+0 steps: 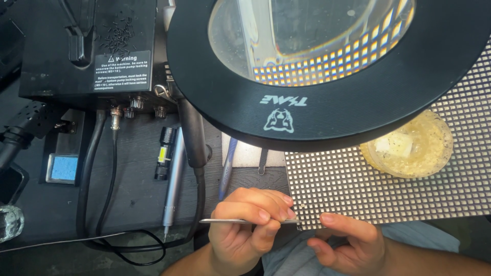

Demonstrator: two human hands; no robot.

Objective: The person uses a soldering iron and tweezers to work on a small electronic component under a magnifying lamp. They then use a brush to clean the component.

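My left hand (245,230) pinches thin metal tweezers (230,221), which lie level with their tips at the near edge of a grey dotted LED panel (383,179). My right hand (350,243) is just right of the tips. Its thumb rests on the panel's near edge and its fingers curl underneath. A round black magnifier lamp (327,112) hangs over the panel and hides its far part.
A yellowish dish of paste (409,145) sits on the panel at the right. Left of the panel are a black station box (87,46) with cables, a dark handpiece (192,133), a small flashlight (164,153), a silver pen tool (174,184) and a blue sponge (64,167).
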